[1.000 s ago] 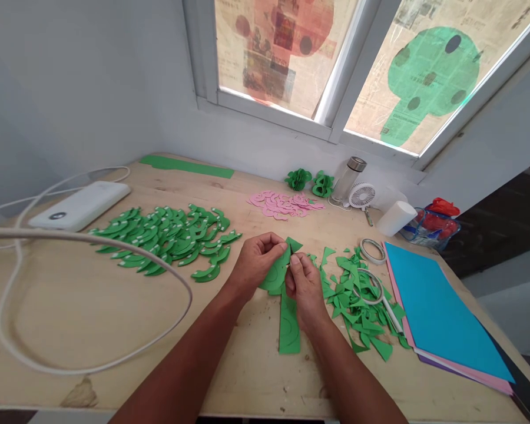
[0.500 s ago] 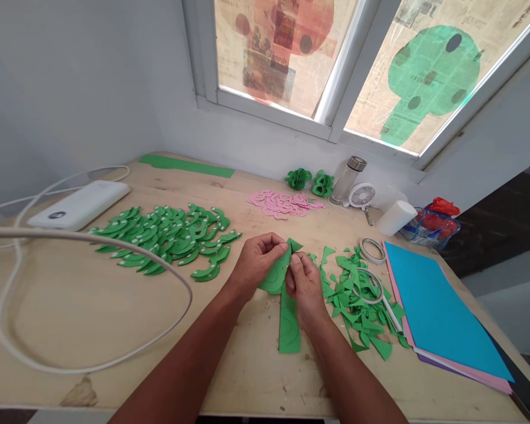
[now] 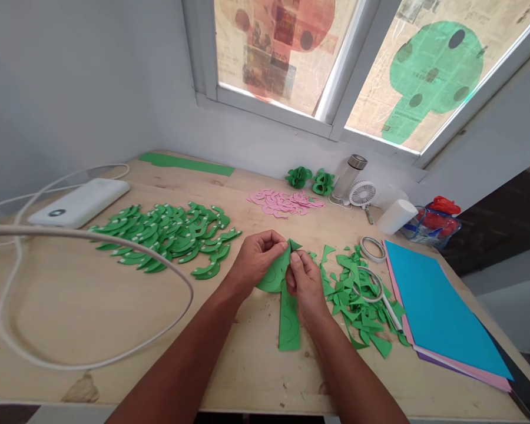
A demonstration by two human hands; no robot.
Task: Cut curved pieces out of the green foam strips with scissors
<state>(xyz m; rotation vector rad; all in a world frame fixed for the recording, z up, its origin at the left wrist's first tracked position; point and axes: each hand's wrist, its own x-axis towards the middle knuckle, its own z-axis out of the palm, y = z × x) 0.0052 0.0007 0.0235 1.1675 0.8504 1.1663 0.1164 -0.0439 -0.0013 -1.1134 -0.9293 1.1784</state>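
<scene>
My left hand [image 3: 258,259] pinches a green paper piece [image 3: 271,278] marked with curved lines, near the middle of the table. Close against it, my right hand [image 3: 305,282] has its thumb and fingers pressed together at the paper's top right edge, where a small pointed flap [image 3: 295,244] sticks up. Under the hands a green strip [image 3: 289,324] with drawn curves lies on the table. Green curved cutouts with small white patches [image 3: 159,235] are heaped to the left, and green scraps [image 3: 362,318] lie to the right.
A white cable [image 3: 189,288] loops over the left side near a white power bank [image 3: 79,203]. Pink cutouts [image 3: 282,202], a bottle [image 3: 348,176] and a small fan [image 3: 362,193] stand or lie at the back. Tape rolls [image 3: 373,249] and blue sheets [image 3: 446,312] are right.
The held green paper has shifted slightly, and its lower edge looks more rounded. Both hands keep nearly the same place and grip.
</scene>
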